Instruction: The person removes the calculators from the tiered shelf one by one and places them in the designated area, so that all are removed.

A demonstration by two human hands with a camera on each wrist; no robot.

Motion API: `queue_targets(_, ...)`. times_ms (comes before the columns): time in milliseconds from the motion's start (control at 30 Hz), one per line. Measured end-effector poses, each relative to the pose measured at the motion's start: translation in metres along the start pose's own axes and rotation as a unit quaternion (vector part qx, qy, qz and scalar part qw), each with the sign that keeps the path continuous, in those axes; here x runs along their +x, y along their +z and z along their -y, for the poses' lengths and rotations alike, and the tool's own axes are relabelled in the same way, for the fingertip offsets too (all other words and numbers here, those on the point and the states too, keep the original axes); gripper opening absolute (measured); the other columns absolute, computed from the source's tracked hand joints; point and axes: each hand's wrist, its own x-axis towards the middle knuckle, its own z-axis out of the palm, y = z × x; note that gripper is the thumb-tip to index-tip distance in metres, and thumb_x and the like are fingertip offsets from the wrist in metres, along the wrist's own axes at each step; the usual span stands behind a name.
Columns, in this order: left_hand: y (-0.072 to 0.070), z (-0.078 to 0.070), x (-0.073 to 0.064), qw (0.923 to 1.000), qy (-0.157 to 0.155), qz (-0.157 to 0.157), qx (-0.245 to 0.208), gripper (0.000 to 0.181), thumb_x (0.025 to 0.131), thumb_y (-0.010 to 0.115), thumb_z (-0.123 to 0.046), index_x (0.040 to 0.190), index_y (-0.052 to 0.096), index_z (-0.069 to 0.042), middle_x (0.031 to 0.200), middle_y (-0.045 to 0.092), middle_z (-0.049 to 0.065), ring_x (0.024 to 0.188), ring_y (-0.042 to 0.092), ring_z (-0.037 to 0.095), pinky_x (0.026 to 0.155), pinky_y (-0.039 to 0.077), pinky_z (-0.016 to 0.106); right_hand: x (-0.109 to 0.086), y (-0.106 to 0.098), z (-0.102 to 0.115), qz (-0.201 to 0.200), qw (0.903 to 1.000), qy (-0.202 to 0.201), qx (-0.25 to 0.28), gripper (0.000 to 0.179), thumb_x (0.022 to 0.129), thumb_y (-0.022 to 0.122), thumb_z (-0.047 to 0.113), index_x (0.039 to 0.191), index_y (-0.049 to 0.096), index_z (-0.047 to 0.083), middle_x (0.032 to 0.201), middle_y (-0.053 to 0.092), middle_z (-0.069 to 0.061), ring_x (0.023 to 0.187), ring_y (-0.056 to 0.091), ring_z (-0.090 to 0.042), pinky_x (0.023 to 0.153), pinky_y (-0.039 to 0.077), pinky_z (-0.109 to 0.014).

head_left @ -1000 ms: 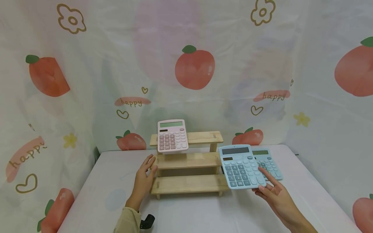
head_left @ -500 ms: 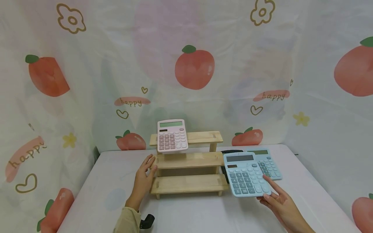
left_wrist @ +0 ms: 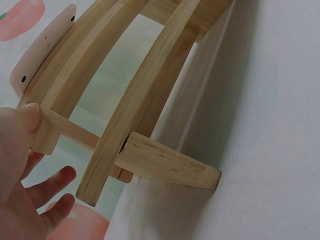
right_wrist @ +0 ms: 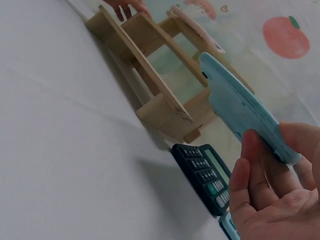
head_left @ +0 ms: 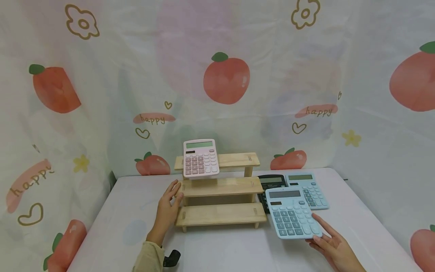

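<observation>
My right hand (head_left: pixel 334 247) pinches a light blue calculator (head_left: pixel 293 213) by its lower right corner, thumb on the key side and fingers behind. In the right wrist view the calculator (right_wrist: pixel 245 102) is held up off the table, its back partly showing. My left hand (head_left: pixel 165 211) grips the left end of a three-step wooden rack (head_left: pixel 221 215) at the middle step; in the left wrist view the thumb and index finger (left_wrist: pixel 60 181) are around that step's end, the other fingers loose. A pink calculator (head_left: pixel 201 158) leans on the top step at the left.
Right of the rack lie a black calculator (head_left: pixel 272 181) and a second light blue calculator (head_left: pixel 316 194), both partly hidden behind the held one. A small black curved object (head_left: pixel 172 258) sits by the left sleeve. Printed cloth (head_left: pixel 231 128) encloses the white table (head_left: pixel 217 253).
My right hand has moved the blue calculator down and slightly right, away from the rack, uncovering the black calculator behind. The left hand and rack have stayed still.
</observation>
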Motion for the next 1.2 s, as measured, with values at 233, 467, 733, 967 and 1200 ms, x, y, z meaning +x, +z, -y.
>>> queue_targets(233,0.000,-0.002,0.000,1.0000,-0.006,0.000,-0.003,0.047,0.103,0.060,-0.022,0.144,0.055,0.001,0.159,0.045,0.012,0.147,0.042,0.035,0.102,0.049,0.057,-0.002,-0.006,-0.006,-0.054,0.9942,0.091,-0.017,0.064,0.103,0.057,0.010,0.150,0.035,0.048,0.114,0.067,0.030,0.102,0.068,0.002,0.088,0.059,-0.024)
queue_targets(467,0.000,-0.002,0.000,1.0000,-0.005,0.000,-0.001,0.047,0.103,0.060,-0.022,0.144,0.054,0.000,0.159,0.045,0.011,0.147,0.042,0.035,0.102,0.049,0.057,0.000,-0.009,-0.011,-0.066,0.9823,0.173,-0.028,0.086,0.101,0.062,0.015,0.163,0.003,0.009,0.111,0.061,0.034,0.107,0.066,0.007,0.096,0.056,-0.026)
queue_targets(733,0.000,-0.002,0.000,1.0000,-0.005,0.000,-0.001,0.047,0.103,0.060,-0.021,0.144,0.054,0.001,0.159,0.045,0.011,0.147,0.042,0.036,0.102,0.049,0.057,-0.002,-0.014,-0.018,-0.062,0.9799,0.189,-0.010,0.088,0.100,0.063,0.012,0.162,0.001,0.009,0.116,0.064,0.025,0.107,0.068,0.003,0.097,0.056,-0.029)
queue_targets(967,-0.001,-0.003,0.000,0.9999,-0.009,0.003,-0.005,0.046,0.103,0.060,-0.020,0.144,0.054,0.000,0.159,0.045,0.011,0.147,0.042,0.036,0.102,0.048,0.058,-0.004,-0.016,-0.020,-0.049,0.9786,0.199,-0.014,0.091,0.099,0.065,0.015,0.162,0.000,0.009,0.120,0.067,0.018,0.106,0.070,-0.001,0.096,0.057,-0.031)
queue_targets(1200,-0.001,-0.004,0.000,1.0000,-0.007,0.003,-0.005,0.046,0.103,0.060,-0.019,0.144,0.054,0.001,0.159,0.045,0.012,0.147,0.042,0.036,0.102,0.048,0.057,-0.009,-0.018,-0.016,-0.018,0.9734,0.225,-0.037,0.072,0.099,0.065,0.020,0.143,0.027,0.061,0.100,0.078,0.003,0.079,0.067,-0.010,0.071,0.055,-0.025)
